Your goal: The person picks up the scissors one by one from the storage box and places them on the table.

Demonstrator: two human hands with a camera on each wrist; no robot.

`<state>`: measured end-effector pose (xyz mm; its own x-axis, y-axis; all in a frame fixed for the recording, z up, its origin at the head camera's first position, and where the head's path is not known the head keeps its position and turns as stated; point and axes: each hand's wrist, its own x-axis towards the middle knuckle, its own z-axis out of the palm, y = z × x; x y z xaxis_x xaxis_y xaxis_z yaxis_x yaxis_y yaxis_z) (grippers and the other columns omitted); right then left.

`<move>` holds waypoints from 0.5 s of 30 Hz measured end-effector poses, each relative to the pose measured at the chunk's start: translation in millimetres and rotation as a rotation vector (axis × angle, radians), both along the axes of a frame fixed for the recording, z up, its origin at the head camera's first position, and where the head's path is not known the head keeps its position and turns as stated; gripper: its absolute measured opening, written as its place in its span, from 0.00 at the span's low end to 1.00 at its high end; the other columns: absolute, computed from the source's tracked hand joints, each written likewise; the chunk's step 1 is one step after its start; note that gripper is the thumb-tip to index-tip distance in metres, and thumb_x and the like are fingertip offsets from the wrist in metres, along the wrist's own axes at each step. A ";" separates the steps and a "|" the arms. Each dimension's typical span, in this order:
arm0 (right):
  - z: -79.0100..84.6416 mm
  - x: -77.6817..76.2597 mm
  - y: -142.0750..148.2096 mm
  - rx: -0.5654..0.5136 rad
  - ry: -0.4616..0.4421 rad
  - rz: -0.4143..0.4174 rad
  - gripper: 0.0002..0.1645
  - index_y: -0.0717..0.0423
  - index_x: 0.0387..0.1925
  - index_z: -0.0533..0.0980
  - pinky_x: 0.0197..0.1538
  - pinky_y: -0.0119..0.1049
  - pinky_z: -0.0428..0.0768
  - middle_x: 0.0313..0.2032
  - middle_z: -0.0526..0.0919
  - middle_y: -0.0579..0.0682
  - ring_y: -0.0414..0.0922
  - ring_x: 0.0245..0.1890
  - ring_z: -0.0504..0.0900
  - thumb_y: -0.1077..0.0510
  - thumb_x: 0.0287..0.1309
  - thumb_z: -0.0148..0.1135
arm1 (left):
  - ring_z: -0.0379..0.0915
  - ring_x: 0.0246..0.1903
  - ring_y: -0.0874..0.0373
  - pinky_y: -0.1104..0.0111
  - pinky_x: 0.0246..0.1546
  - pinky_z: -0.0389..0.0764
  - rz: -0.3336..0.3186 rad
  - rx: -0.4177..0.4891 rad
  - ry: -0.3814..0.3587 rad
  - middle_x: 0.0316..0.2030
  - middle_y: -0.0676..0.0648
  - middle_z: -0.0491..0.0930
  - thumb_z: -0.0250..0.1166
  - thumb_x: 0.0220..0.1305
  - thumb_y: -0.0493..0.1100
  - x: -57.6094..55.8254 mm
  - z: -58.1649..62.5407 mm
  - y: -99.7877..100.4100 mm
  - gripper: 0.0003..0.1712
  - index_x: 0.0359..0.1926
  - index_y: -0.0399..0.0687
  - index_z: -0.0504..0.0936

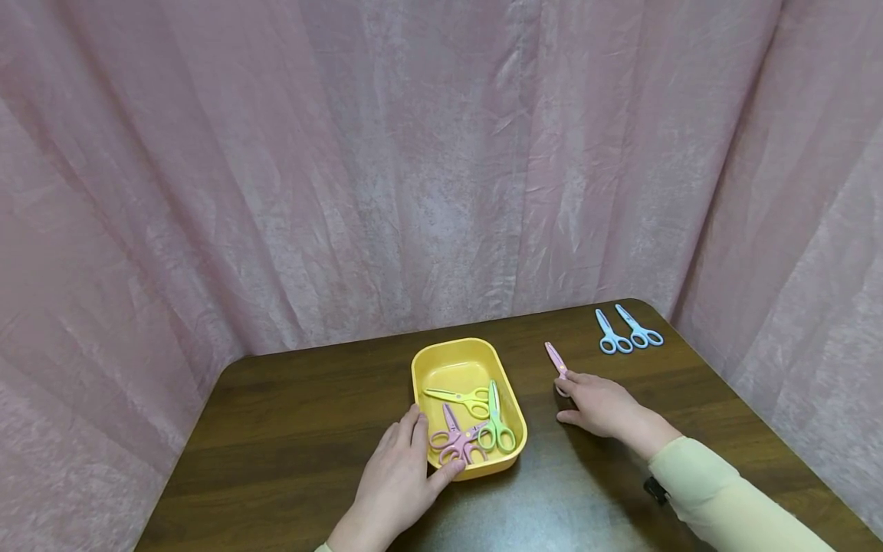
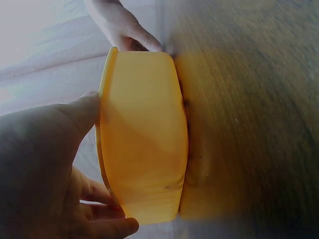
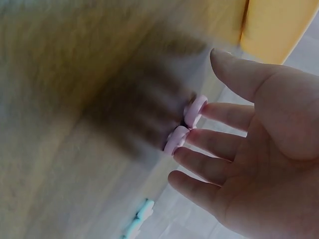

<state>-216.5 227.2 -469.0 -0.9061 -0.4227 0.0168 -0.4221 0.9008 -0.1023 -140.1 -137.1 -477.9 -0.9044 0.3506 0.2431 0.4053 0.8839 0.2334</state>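
Observation:
A yellow plastic tray (image 1: pixel 455 376) stands on the table, with my left hand (image 1: pixel 396 477) holding its near left corner. The thumb lies at the near rim and the fingers along the left side, as the left wrist view shows around the tray wall (image 2: pixel 144 124). Inside lie yellow scissors (image 1: pixel 457 397), green scissors (image 1: pixel 494 418) and pink scissors (image 1: pixel 457 443). To the right, my right hand (image 1: pixel 602 406) reaches over another pair of pink scissors (image 1: pixel 556 357) on the table. Its fairly straight fingertips touch the handle loops (image 3: pixel 196 110), with the thumb apart.
Two pairs of light blue scissors, a left pair (image 1: pixel 610 333) and a right pair (image 1: pixel 636 326), lie side by side near the far right corner of the dark wooden table (image 1: pixel 303 429). Pink curtains (image 1: pixel 428 169) hang behind the table and along its sides.

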 end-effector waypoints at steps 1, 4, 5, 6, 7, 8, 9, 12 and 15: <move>0.2 -2.0 1.1 0.003 -0.005 -0.004 0.38 0.67 0.68 0.79 0.68 0.63 0.78 0.67 0.80 0.72 0.69 0.67 0.80 0.46 0.68 0.77 | 0.73 0.70 0.34 0.46 0.70 0.77 0.000 0.000 0.000 0.75 0.30 0.70 0.67 0.72 0.74 0.0 -0.1 0.0 0.55 0.75 0.30 0.72; 0.7 -7.9 4.0 0.004 -0.017 -0.011 0.38 0.68 0.68 0.79 0.69 0.63 0.78 0.67 0.80 0.73 0.69 0.67 0.80 0.46 0.69 0.76 | 0.73 0.70 0.34 0.46 0.70 0.77 0.002 0.000 -0.003 0.75 0.31 0.70 0.68 0.72 0.73 0.2 -0.1 -0.1 0.55 0.75 0.30 0.73; 0.7 -10.0 5.0 0.007 -0.023 -0.016 0.38 0.69 0.68 0.79 0.69 0.63 0.78 0.67 0.80 0.73 0.69 0.68 0.80 0.46 0.69 0.76 | 0.73 0.70 0.34 0.46 0.70 0.77 0.002 0.001 -0.004 0.75 0.31 0.70 0.68 0.72 0.73 0.2 -0.1 -0.1 0.55 0.75 0.30 0.73; 0.8 -11.9 5.9 0.006 -0.029 -0.021 0.38 0.69 0.68 0.78 0.69 0.63 0.78 0.68 0.79 0.73 0.69 0.68 0.80 0.46 0.69 0.76 | 0.73 0.70 0.34 0.46 0.70 0.77 0.003 0.001 -0.005 0.75 0.31 0.70 0.68 0.72 0.73 0.3 -0.1 -0.1 0.55 0.75 0.30 0.73; 0.9 -13.7 6.6 0.005 -0.035 -0.026 0.38 0.69 0.69 0.78 0.69 0.63 0.78 0.68 0.79 0.73 0.69 0.68 0.80 0.46 0.69 0.76 | 0.73 0.71 0.34 0.46 0.70 0.77 0.003 0.001 -0.005 0.75 0.31 0.70 0.68 0.72 0.73 0.3 -0.1 -0.1 0.55 0.75 0.30 0.73; 1.0 -15.6 7.3 0.006 -0.040 -0.030 0.38 0.69 0.69 0.78 0.69 0.63 0.78 0.68 0.79 0.74 0.69 0.68 0.80 0.46 0.70 0.76 | 0.72 0.71 0.34 0.46 0.70 0.77 0.004 0.001 -0.005 0.75 0.31 0.70 0.68 0.72 0.73 0.4 -0.1 -0.1 0.55 0.75 0.30 0.72; 0.8 -17.5 8.2 0.006 -0.046 -0.035 0.38 0.69 0.69 0.78 0.68 0.63 0.78 0.68 0.79 0.74 0.70 0.68 0.80 0.46 0.70 0.76 | 0.72 0.71 0.34 0.46 0.70 0.77 0.003 0.001 -0.005 0.75 0.31 0.70 0.68 0.72 0.73 0.4 -0.1 -0.1 0.55 0.75 0.30 0.72; 0.7 -22.4 10.3 0.009 -0.058 -0.048 0.38 0.69 0.69 0.78 0.68 0.64 0.78 0.69 0.78 0.74 0.70 0.68 0.79 0.46 0.70 0.75 | 0.72 0.71 0.34 0.46 0.70 0.77 0.002 0.002 -0.004 0.75 0.31 0.70 0.68 0.72 0.73 0.4 0.1 0.0 0.55 0.75 0.30 0.73; 0.4 -26.9 12.3 0.014 -0.061 -0.057 0.38 0.68 0.69 0.78 0.68 0.64 0.79 0.69 0.78 0.73 0.69 0.68 0.79 0.46 0.70 0.75 | 0.72 0.71 0.34 0.46 0.70 0.77 0.001 0.003 -0.006 0.75 0.31 0.70 0.68 0.72 0.73 0.4 0.6 0.2 0.55 0.75 0.30 0.73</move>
<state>-243.3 239.5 -468.6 -0.9279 -0.3702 -0.0446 -0.3634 0.9247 -0.1136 -139.7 -136.9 -477.3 -0.9062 0.3490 0.2386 0.4031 0.8834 0.2389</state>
